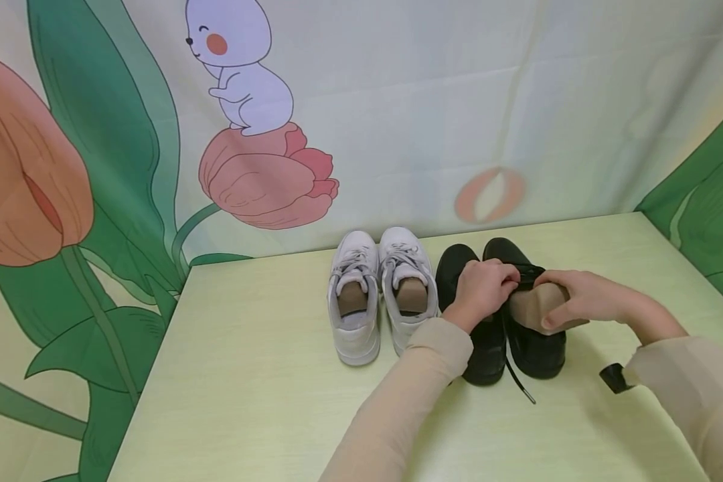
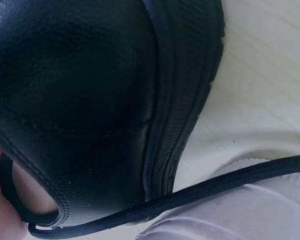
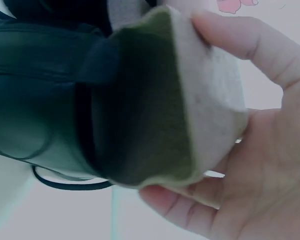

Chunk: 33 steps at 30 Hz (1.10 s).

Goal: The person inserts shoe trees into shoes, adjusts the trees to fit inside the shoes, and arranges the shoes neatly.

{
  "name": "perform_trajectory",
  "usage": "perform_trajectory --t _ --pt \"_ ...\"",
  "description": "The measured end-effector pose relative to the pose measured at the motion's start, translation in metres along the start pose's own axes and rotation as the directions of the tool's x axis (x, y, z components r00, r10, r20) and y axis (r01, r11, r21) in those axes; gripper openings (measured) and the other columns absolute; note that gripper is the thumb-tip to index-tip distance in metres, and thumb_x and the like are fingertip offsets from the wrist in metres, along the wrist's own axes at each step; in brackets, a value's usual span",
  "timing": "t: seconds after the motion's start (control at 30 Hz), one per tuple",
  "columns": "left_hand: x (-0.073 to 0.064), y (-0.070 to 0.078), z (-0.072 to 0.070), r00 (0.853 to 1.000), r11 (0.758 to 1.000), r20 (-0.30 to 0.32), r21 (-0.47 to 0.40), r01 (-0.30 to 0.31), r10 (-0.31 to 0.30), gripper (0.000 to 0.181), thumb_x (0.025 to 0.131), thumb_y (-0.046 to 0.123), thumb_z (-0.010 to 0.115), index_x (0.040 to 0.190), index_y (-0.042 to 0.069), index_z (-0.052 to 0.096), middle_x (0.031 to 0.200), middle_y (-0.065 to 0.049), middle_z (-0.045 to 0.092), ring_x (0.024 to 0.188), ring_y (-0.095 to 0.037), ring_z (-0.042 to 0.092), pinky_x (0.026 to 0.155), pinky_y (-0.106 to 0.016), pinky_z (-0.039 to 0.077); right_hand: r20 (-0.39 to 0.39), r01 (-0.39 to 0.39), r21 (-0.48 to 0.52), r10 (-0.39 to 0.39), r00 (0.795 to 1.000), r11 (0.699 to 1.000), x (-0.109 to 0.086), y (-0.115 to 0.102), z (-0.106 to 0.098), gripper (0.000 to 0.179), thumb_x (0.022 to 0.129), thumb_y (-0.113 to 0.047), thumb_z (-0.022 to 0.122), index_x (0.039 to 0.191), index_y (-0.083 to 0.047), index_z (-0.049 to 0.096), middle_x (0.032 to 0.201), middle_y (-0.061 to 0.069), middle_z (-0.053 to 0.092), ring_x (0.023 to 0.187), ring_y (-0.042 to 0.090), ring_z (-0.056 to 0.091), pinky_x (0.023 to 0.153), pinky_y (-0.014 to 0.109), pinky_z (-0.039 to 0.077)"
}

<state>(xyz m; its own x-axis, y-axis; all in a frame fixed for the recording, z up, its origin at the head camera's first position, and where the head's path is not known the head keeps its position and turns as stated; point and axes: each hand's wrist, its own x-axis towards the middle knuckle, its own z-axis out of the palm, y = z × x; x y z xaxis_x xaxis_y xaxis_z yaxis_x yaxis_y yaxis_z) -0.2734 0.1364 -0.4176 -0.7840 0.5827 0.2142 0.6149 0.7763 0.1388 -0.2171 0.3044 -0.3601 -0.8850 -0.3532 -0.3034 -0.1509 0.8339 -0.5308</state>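
Observation:
A pair of black lace-up shoes stands at the right of the table, the left one [image 1: 456, 262] beside the right one [image 1: 537, 351]. My right hand [image 1: 593, 294] grips a beige molded-pulp shoe insert [image 1: 536, 306] by its heel end. In the right wrist view, the hollow underside of the insert [image 3: 210, 90] shows, and its front sits in the shoe opening. With curled fingers, my left hand [image 1: 484, 286] holds the right black shoe near its tongue and laces. A loose black lace [image 2: 190, 194] crosses the left wrist view; the left fingertips are partly hidden.
A pair of white sneakers [image 1: 355, 345] stands directly left of the black shoes, with brown inserts [image 1: 411, 296] inside. The pale yellow-green table [image 1: 247, 388] meets a printed curtain [image 1: 397, 134] at its back edge. A black object [image 1: 616, 378] sits at the right cuff.

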Motion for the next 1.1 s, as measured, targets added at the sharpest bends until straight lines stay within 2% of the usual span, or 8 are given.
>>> perform_trajectory --t 0.27,0.67,0.87,1.1 --pt "0.000 -0.001 -0.001 1.000 1.000 0.011 -0.030 0.003 -0.002 0.012 0.085 0.035 0.055 0.093 0.033 0.064 0.089 0.015 0.059 0.082 0.000 0.055 0.076 -0.016 0.042 -0.093 0.022 0.039 -0.018 0.995 0.999 0.000 0.007 0.008 0.052 0.071 -0.030 0.068 0.114 -0.010 0.048 0.100 0.011 0.057 0.080 0.018 0.051 0.063 0.029 0.042" --pt "0.000 0.000 0.000 0.999 0.998 0.019 -0.049 0.030 -0.029 0.012 0.085 0.034 0.056 0.093 0.034 0.064 0.089 0.015 0.059 0.080 -0.001 0.055 0.071 -0.015 0.043 -0.084 0.013 0.063 -0.008 0.996 0.998 0.002 0.008 0.007 0.047 0.074 -0.029 0.065 0.113 -0.010 0.048 0.100 0.010 0.057 0.080 0.018 0.052 0.064 0.030 0.042" --pt "0.000 0.001 0.000 0.999 0.997 0.026 -0.058 0.042 -0.041 0.011 0.085 0.034 0.056 0.092 0.034 0.065 0.090 0.016 0.059 0.080 -0.001 0.055 0.070 -0.015 0.043 -0.097 0.017 0.076 -0.010 0.995 0.997 0.001 0.007 0.013 0.052 0.073 -0.031 0.067 0.116 -0.009 0.045 0.101 0.011 0.056 0.080 0.018 0.052 0.064 0.030 0.043" --pt "0.000 0.001 0.001 0.999 0.997 0.028 -0.060 0.048 -0.046 0.012 0.085 0.034 0.056 0.093 0.035 0.065 0.090 0.016 0.059 0.080 -0.002 0.056 0.069 -0.015 0.044 -0.129 0.003 0.035 0.001 0.992 0.999 0.004 0.009 0.018 0.058 0.072 -0.036 0.067 0.118 -0.010 0.045 0.102 0.012 0.057 0.080 0.018 0.053 0.063 0.030 0.042"
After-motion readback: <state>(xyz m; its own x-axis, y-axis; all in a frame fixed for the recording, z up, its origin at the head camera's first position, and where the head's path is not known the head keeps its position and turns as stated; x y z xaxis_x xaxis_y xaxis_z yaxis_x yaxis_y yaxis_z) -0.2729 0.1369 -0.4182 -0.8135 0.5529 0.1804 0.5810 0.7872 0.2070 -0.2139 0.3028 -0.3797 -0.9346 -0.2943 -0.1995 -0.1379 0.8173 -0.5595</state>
